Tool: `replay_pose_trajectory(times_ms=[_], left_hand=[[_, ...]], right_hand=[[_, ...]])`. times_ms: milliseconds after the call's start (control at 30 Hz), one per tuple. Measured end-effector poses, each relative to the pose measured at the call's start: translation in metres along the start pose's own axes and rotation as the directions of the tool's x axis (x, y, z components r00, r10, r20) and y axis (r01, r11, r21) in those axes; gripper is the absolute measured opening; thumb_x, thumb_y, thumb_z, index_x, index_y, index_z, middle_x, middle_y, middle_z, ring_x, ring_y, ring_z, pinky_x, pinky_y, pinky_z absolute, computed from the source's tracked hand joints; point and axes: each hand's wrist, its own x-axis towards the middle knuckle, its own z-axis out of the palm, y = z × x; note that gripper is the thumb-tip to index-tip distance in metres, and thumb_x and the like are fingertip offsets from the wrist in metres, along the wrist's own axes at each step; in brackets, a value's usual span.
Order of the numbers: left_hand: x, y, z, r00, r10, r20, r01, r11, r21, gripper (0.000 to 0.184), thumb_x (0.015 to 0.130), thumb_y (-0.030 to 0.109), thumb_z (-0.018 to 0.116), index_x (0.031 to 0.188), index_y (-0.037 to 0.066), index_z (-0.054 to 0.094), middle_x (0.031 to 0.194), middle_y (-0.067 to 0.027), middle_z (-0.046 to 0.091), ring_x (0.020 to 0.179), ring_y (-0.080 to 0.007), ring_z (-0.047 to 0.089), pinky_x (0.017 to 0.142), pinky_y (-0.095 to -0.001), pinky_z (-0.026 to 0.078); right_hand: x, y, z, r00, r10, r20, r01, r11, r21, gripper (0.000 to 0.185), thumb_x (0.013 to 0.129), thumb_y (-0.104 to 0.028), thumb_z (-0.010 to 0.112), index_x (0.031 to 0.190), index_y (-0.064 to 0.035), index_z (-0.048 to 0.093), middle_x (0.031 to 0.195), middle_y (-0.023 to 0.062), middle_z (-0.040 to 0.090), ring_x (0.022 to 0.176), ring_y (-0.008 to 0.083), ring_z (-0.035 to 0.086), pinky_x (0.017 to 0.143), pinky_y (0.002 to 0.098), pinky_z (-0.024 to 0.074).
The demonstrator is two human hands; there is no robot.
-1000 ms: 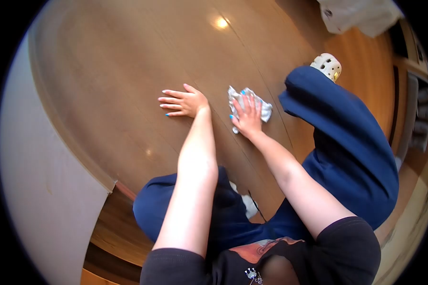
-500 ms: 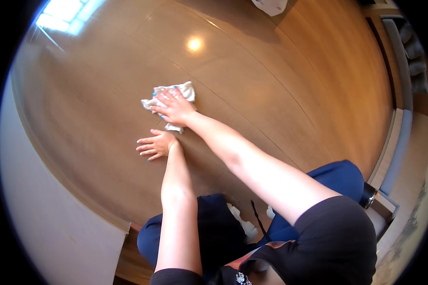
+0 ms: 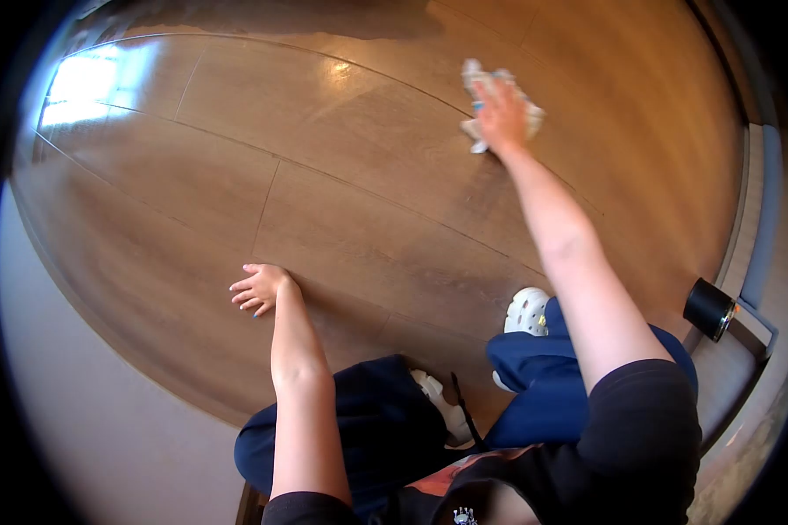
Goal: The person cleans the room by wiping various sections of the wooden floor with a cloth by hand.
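My right hand (image 3: 504, 118) is stretched out far ahead, pressed down over a crumpled white cloth (image 3: 534, 119) on the wood-plank floor (image 3: 341, 210). Cloth edges stick out around the fingers, which are slightly blurred. To the left and closer to me, my left hand (image 3: 261, 290) rests on the bare planks with its fingers spread, holding nothing. Both arms are extended, with the right one reaching much farther.
White perforated clogs (image 3: 526, 312) are on my feet below. A black cylinder (image 3: 709, 309) stands at the right beside a blue-grey edged ledge (image 3: 766, 210). A pale flat surface (image 3: 79, 341) borders the floor on the left.
My right hand and the cloth have swept forward and to the right, away from the left hand. My left hand has shifted slightly left and down in view. The camera view has turned.
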Motion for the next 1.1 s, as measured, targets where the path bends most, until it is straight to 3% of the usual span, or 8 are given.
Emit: replay_pose_trajectory(times_ms=[267,400,533,600,633,767,900,1100], left_hand=[[-0.009,0.002,-0.011,0.999,0.033,-0.001,-0.033,0.999,-0.021,0.063,0.096,0.047,0.03,0.144,0.006,0.024,0.15,-0.0199,0.021,0.137,-0.037,0.022,0.107,-0.0571,0.018],[-0.011,0.008,-0.018,1.0,0.021,0.018,-0.021,1.0,-0.006,0.064,0.096,0.046,0.03,0.144,0.006,0.022,0.15,-0.0199,0.02,0.138,-0.0364,0.021,0.108,-0.0569,0.017],[-0.009,0.009,-0.016,0.999,0.017,0.027,-0.017,1.0,-0.007,0.064,0.096,0.046,0.03,0.145,0.005,0.02,0.15,-0.0199,0.019,0.138,-0.0363,0.021,0.108,-0.0563,0.017],[-0.009,0.008,-0.015,0.999,0.018,0.026,-0.018,1.0,0.002,0.064,0.096,0.046,0.029,0.145,0.006,0.02,0.15,-0.0198,0.019,0.138,-0.0363,0.021,0.108,-0.0563,0.016],[-0.009,0.008,-0.015,1.0,0.016,0.024,-0.016,1.0,0.002,0.064,0.096,0.046,0.029,0.145,0.006,0.02,0.15,-0.0198,0.019,0.138,-0.0364,0.021,0.108,-0.0563,0.017],[-0.006,0.008,-0.008,1.0,0.013,0.006,-0.013,1.0,0.003,0.064,0.096,0.047,0.029,0.145,0.008,0.021,0.15,-0.0188,0.02,0.138,-0.0358,0.022,0.108,-0.0565,0.018],[-0.006,0.006,-0.004,1.0,-0.005,-0.008,0.005,1.0,-0.025,0.064,0.095,0.046,0.03,0.145,0.007,0.023,0.15,-0.0193,0.02,0.137,-0.0369,0.022,0.108,-0.0571,0.018],[-0.005,0.004,-0.003,1.0,0.007,0.001,-0.007,0.999,-0.049,0.063,0.095,0.046,0.03,0.144,0.006,0.025,0.15,-0.0194,0.022,0.137,-0.0376,0.023,0.106,-0.0581,0.019]], right_hand=[[-0.128,0.163,0.022,0.792,0.604,-0.089,-0.61,0.787,-0.086,0.054,0.092,-0.041,0.037,0.144,-0.0378,0.023,0.152,0.0055,0.02,0.139,0.0304,0.018,0.106,0.0602,0.018],[-0.131,0.147,0.021,0.743,0.658,-0.127,-0.666,0.745,-0.036,0.055,0.092,-0.042,0.038,0.144,-0.0338,0.025,0.151,0.0106,0.021,0.138,0.0341,0.019,0.105,0.0614,0.0176],[-0.106,0.072,0.04,0.896,0.354,-0.268,-0.4,0.905,-0.142,0.056,0.089,-0.038,0.044,0.142,-0.025,0.034,0.147,0.0118,0.029,0.135,0.034,0.024,0.108,0.0527,0.0193],[-0.079,-0.018,0.021,0.973,0.181,-0.141,-0.199,0.973,-0.121,0.057,0.087,-0.033,0.05,0.14,-0.0177,0.037,0.143,0.0124,0.033,0.136,0.0334,0.023,0.108,0.0537,0.0205],[-0.07,-0.071,0.015,0.98,0.177,-0.091,-0.178,0.984,0.001,0.054,0.085,-0.03,0.053,0.138,-0.0229,0.041,0.146,0.0136,0.028,0.137,0.0344,0.02,0.11,0.0592,0.0098],[-0.082,-0.251,-0.003,0.992,-0.121,0.035,0.1,0.928,0.36,0.049,0.089,-0.027,0.048,0.138,-0.0259,0.04,0.149,0.0138,0.025,0.139,0.0359,0.017,0.112,0.056,0.0073],[-0.158,-0.379,0.048,0.776,-0.625,-0.078,0.619,0.733,0.282,0.042,0.092,-0.032,0.04,0.133,-0.0311,0.046,0.149,0.0056,0.028,0.14,0.0277,0.019,0.113,0.0546,0.0088],[-0.152,-0.354,0.058,0.593,-0.753,-0.284,0.786,0.464,0.408,0.039,0.082,-0.028,0.055,0.121,-0.0312,0.058,0.141,0.001,0.042,0.134,0.0249,0.032,0.111,0.052,0.0187]])
